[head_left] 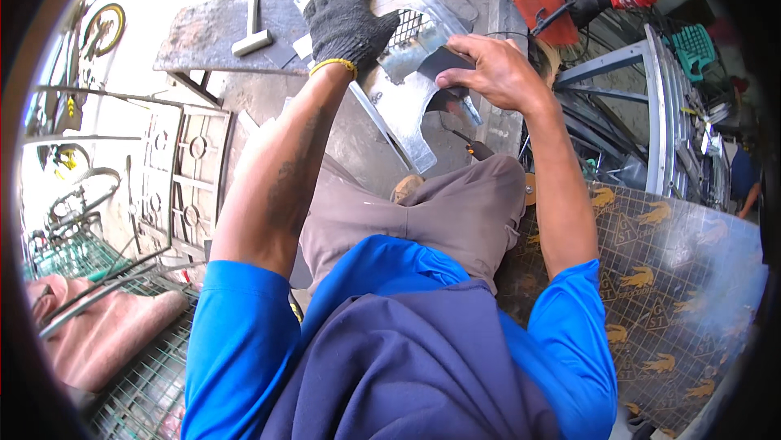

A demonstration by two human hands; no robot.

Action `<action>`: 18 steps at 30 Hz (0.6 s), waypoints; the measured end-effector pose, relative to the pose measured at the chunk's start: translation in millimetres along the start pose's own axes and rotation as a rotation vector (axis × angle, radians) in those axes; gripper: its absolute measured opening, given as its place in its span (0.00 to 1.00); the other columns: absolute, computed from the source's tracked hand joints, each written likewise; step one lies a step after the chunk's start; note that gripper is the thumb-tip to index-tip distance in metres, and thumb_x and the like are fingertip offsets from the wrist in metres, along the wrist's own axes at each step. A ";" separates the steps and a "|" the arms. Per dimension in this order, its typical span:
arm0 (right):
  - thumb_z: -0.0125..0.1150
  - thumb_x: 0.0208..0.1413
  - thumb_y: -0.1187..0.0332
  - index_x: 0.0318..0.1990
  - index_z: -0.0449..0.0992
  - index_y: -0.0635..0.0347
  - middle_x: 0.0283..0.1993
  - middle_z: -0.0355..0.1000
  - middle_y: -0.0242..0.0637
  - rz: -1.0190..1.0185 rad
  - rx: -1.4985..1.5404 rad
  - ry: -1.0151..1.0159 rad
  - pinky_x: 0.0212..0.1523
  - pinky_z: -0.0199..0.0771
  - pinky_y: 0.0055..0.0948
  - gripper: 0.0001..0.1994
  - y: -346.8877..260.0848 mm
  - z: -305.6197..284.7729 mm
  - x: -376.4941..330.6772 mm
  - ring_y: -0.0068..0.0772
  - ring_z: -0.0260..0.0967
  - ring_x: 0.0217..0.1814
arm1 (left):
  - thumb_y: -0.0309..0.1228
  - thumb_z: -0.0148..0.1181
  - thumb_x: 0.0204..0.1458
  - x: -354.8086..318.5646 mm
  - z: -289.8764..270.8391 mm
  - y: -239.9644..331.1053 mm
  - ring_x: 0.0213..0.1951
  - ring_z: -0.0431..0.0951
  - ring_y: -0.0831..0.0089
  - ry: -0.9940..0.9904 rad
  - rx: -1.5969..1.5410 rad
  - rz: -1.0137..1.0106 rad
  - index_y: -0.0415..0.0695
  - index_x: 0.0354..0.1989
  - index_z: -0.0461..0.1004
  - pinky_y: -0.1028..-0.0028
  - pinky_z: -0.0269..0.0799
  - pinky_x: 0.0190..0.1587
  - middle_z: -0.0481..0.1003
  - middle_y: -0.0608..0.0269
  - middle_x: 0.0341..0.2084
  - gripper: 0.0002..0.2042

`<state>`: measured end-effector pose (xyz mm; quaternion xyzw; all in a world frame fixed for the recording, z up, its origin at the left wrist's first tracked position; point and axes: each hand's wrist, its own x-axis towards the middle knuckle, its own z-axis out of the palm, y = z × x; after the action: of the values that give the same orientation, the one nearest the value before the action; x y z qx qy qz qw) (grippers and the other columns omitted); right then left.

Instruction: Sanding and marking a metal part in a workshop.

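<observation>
Panel in hand: left side pressed, right side being worked

Nearest: the wearer's trousers, on the near side of the panel, legs bent. A patterned board lay to the right of and nearer than the panel. A black tool with an orange ring sat just off the panel's near right end.

The panel itself, bare metal with a mesh in its far part, lay tilted ahead of the trousers; its support was not clear. Right hand, bare: just beside the panel's right edge, thumb and fingers apart, a dark sheet visible between them. Whether the sheet was gripped could not be told. Left hand, gloved: palm down over the panel's far left, thumb spread toward the mesh. Whether its fingers hooked the edge could not be told.

Step, as judged: left hand steadying, right hand tending the surface near the mesh. The next move seemed to call for firm left-hand weight and a light, even right-hand touch, clear of the cut edges.

Farther: a mallet on a bench, left of the panel. Farthest: a co-worker with a red box, beyond the panel to the right.
</observation>
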<state>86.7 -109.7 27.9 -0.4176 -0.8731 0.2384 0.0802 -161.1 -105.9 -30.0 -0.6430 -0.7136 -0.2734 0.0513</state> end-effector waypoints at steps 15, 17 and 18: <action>0.63 0.64 0.62 0.66 0.72 0.52 0.55 0.78 0.43 0.337 0.302 0.770 0.54 0.77 0.42 0.23 39.6 21.3 -97.1 0.43 0.78 0.52 | 0.63 0.64 0.52 7.4 -15.2 10.2 0.55 0.75 0.52 -0.153 -0.122 0.118 0.47 0.47 0.82 0.55 0.66 0.60 0.78 0.52 0.49 0.30; 0.60 0.66 0.50 0.61 0.77 0.55 0.56 0.77 0.52 0.196 -0.022 0.708 0.58 0.75 0.47 0.24 47.4 29.9 -85.5 0.55 0.75 0.57 | 0.61 0.63 0.54 4.2 -17.3 13.4 0.54 0.76 0.52 -0.163 -0.160 0.146 0.47 0.46 0.82 0.55 0.67 0.59 0.78 0.53 0.49 0.28; 0.60 0.66 0.50 0.61 0.77 0.55 0.56 0.77 0.52 0.194 -0.010 0.717 0.58 0.75 0.47 0.24 40.5 36.8 -77.2 0.55 0.75 0.57 | 0.59 0.62 0.56 0.7 -18.6 14.5 0.53 0.76 0.51 -0.184 -0.192 0.159 0.48 0.44 0.83 0.55 0.68 0.58 0.79 0.53 0.49 0.25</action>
<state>151.4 -160.0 -19.3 -0.5557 -0.7471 0.0791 0.3560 -152.7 -113.4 -9.3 -0.7218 -0.6326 -0.2753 -0.0544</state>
